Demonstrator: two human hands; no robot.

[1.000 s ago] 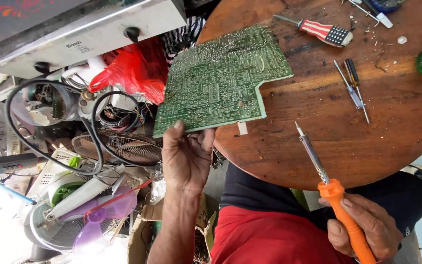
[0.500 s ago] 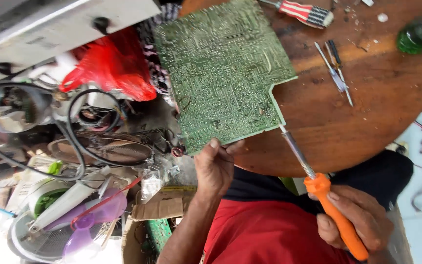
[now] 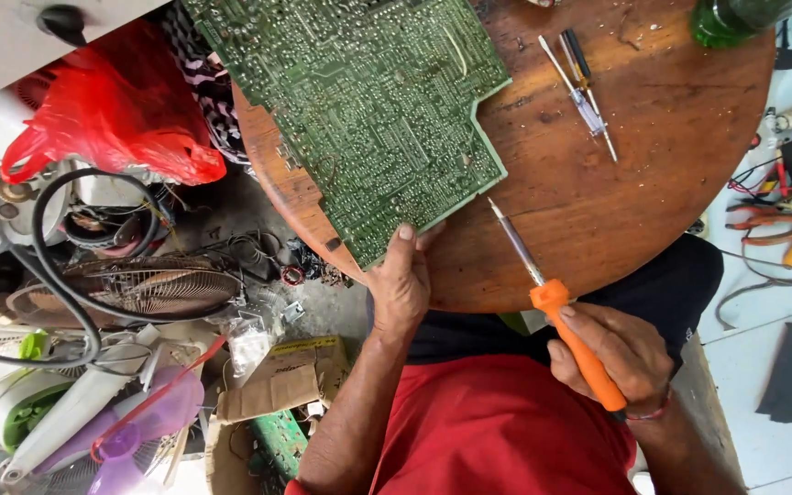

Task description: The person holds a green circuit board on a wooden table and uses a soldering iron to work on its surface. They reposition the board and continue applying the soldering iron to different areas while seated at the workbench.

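Observation:
A large green circuit board (image 3: pixel 368 110) lies solder side up on a round wooden table (image 3: pixel 634 220). My left hand (image 3: pixel 401 284) grips the board's near edge, thumb on top. My right hand (image 3: pixel 611 353) holds a soldering iron (image 3: pixel 556 298) by its orange handle. Its metal tip points up and left and ends just off the board's right edge, above the table.
Two small screwdrivers (image 3: pixel 584 87) lie on the table right of the board, and a green bottle (image 3: pixel 731 20) stands at the far right. A red plastic bag (image 3: pixel 103 119), cables, fan grilles (image 3: pixel 148 284) and cardboard crowd the floor at left. Pliers (image 3: pixel 776 225) lie on the floor at right.
The view has shifted so board and table sit nearer and further right. My left hand keeps its grip on the board's near edge. The soldering iron's tip has come close to the board's right edge.

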